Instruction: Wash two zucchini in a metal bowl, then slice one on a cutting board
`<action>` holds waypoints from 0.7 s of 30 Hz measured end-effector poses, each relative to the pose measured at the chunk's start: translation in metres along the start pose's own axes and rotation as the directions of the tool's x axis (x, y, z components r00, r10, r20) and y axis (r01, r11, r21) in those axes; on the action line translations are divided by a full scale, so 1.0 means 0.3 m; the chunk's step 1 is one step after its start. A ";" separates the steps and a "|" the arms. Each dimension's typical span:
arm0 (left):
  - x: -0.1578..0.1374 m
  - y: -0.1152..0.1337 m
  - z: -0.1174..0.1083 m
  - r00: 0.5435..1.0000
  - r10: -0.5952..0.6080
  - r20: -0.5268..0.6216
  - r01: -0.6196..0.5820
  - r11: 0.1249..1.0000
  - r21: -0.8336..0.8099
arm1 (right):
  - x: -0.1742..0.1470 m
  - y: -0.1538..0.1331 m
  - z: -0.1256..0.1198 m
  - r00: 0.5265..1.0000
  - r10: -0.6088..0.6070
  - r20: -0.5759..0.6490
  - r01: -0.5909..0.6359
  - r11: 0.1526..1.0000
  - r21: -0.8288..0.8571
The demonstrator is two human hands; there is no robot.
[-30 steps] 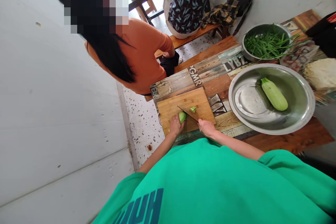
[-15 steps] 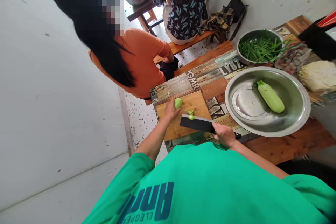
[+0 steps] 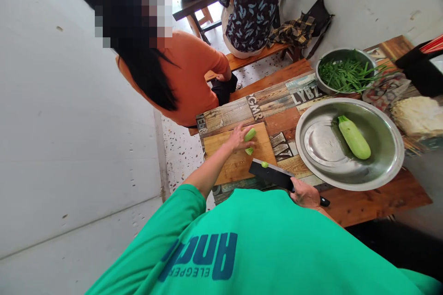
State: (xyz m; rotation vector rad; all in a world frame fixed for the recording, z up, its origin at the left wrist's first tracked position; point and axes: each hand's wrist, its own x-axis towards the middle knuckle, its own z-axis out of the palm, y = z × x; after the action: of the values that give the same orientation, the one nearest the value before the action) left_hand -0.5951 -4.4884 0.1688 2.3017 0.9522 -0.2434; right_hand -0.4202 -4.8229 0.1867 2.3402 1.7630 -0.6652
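Observation:
My left hand (image 3: 238, 138) is over the wooden cutting board (image 3: 221, 166), its fingers reaching around a pale green zucchini piece (image 3: 249, 134). Just below that piece, near the same hand, lies a small cut zucchini end (image 3: 248, 150). My right hand (image 3: 306, 192) grips the handle of a black-bladed cleaver (image 3: 272, 174), which is held low at the board's near right edge. A small zucchini bit (image 3: 265, 164) sits on the blade near its edge. To the right, a whole zucchini (image 3: 354, 138) rests in a wide steel basin (image 3: 316, 170).
Behind the basin stands a steel bowl of cut greens (image 3: 346, 71). A cabbage-like pale vegetable (image 3: 418, 115) and a plastic bag (image 3: 387, 90) are at the right. A person in orange (image 3: 194, 69) sits beyond the board; another in a patterned shirt (image 3: 256, 4) sits farther back.
My left hand has moved right across the board with the zucchini piece. The cleaver has shifted right and toward me, carrying a small bit, while the cut end now lies by my left hand.

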 end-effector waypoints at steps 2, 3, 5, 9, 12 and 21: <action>-0.034 0.007 -0.005 0.992 0.114 0.050 -0.117 0.991 0.059 | 0.014 0.004 0.002 1.000 0.008 -0.010 -0.008 1.000 -0.004; -0.051 0.012 0.001 0.984 0.156 0.082 -0.164 0.981 0.104 | 0.020 0.006 0.001 1.000 0.012 -0.016 -0.012 1.000 -0.009; -0.080 0.023 0.025 0.975 0.186 0.121 -0.208 0.957 0.201 | 0.028 0.010 -0.003 1.000 0.016 -0.025 -0.017 1.000 -0.021; -0.107 0.037 0.074 0.984 0.152 0.088 -0.170 0.952 0.256 | 0.033 0.021 -0.012 0.999 0.008 -0.031 -0.009 0.999 -0.047; -0.114 0.043 0.088 0.987 0.152 0.055 -0.161 0.959 0.234 | 0.026 0.032 -0.012 0.999 0.002 -0.033 -0.004 0.998 -0.067; -0.069 0.060 0.076 0.998 -0.057 -0.038 0.062 0.990 0.128 | -0.010 0.069 0.003 0.999 0.003 -0.051 -0.008 0.996 -0.093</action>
State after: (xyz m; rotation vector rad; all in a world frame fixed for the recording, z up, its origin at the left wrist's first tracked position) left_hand -0.5962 -4.5242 0.1676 2.4037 1.0510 -0.2995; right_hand -0.4016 -4.8321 0.1839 2.3191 1.7674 -0.5154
